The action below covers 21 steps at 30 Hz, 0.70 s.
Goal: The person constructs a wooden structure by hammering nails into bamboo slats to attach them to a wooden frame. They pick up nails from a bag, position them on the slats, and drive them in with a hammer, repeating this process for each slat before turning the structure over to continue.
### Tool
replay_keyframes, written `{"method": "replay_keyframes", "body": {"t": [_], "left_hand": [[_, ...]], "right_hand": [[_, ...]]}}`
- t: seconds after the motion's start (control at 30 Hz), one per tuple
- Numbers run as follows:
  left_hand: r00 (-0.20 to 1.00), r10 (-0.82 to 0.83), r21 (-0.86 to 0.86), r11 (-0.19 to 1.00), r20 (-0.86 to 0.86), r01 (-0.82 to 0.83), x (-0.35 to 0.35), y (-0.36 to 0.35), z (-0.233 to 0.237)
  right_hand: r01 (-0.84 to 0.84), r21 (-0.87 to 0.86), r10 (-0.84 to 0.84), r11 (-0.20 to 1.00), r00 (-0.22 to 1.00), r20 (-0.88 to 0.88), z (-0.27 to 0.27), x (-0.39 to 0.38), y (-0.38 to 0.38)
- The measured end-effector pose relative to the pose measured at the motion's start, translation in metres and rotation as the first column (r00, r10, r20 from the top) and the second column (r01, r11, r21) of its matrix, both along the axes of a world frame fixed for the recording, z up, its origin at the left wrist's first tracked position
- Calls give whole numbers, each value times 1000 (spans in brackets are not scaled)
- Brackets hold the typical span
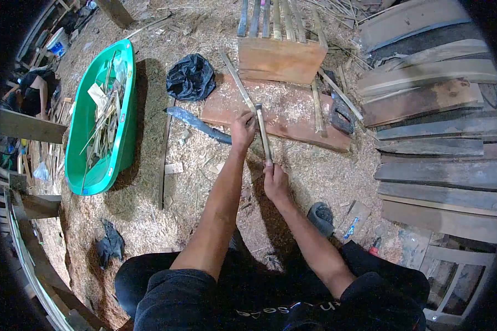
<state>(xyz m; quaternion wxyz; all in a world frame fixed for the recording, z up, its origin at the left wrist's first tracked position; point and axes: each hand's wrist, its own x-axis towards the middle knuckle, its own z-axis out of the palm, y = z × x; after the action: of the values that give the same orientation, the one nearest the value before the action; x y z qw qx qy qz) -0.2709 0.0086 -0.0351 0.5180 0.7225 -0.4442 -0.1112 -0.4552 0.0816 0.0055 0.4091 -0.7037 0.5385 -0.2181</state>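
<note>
My left hand (243, 130) is closed around the lower end of a narrow wooden strip (236, 80), which slants up and left over a reddish plank (303, 107). In my right hand (276, 181) is a pale wooden-handled tool (264, 135), gripped at its near end. Its small, darker far end looks like a hammer head and lies just right of my left fingers. A curved dark blade (199, 124) rests on the ground left of my left hand. Across the plank's far side sits a wooden block (281, 59) with several strips leaning beyond it.
A green tub (128, 118) holding wood scraps stands at left, near a black plastic bag (190, 77). A saw handle (342, 117) lies at the plank's right end. Several boards (442, 174) line the right side. Another person's arm (41, 96) shows at far left. Shavings cover the ground.
</note>
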Motion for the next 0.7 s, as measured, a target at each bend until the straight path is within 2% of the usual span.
{"method": "replay_keyframes", "body": {"t": [0.03, 0.1, 0.17, 0.23, 0.3, 0.4, 0.5, 0.6, 0.7], "left_hand": [[1000, -7, -9, 1000, 4, 7, 2, -2, -3], [1000, 0, -11, 1000, 18, 1, 3, -1, -9], [1000, 9, 5, 1000, 7, -9, 0, 4, -8], [999, 12, 20, 1000, 46, -13, -1, 2, 4], [1000, 11, 43, 999, -21, -10, -1, 2, 7], [999, 20, 20, 1000, -39, -19, 1, -1, 1], [1000, 1, 40, 999, -15, 0, 1, 2, 2], [1000, -3, 34, 999, -27, 4, 1, 1, 3], [999, 17, 34, 999, -43, -15, 0, -1, -3]], "right_hand": [[2, -91, 0, 996, 1000, 19, -1, -3, 3], [-2, -28, 6, 1000, 991, 133, 0, -3, -3], [-11, 45, 0, 999, 973, 233, 23, -3, -3], [-7, 27, 2, 1000, 984, 177, 13, -3, -2], [-9, -14, 10, 1000, 998, 55, 1, 0, 0], [-1, -36, 4, 999, 995, 97, -3, -4, 1], [8, 53, -20, 999, 976, 217, 27, 0, -3], [-8, -73, 14, 997, 997, 77, -1, -2, -2], [-12, -2, 12, 1000, 994, 111, -1, -6, -2]]}}
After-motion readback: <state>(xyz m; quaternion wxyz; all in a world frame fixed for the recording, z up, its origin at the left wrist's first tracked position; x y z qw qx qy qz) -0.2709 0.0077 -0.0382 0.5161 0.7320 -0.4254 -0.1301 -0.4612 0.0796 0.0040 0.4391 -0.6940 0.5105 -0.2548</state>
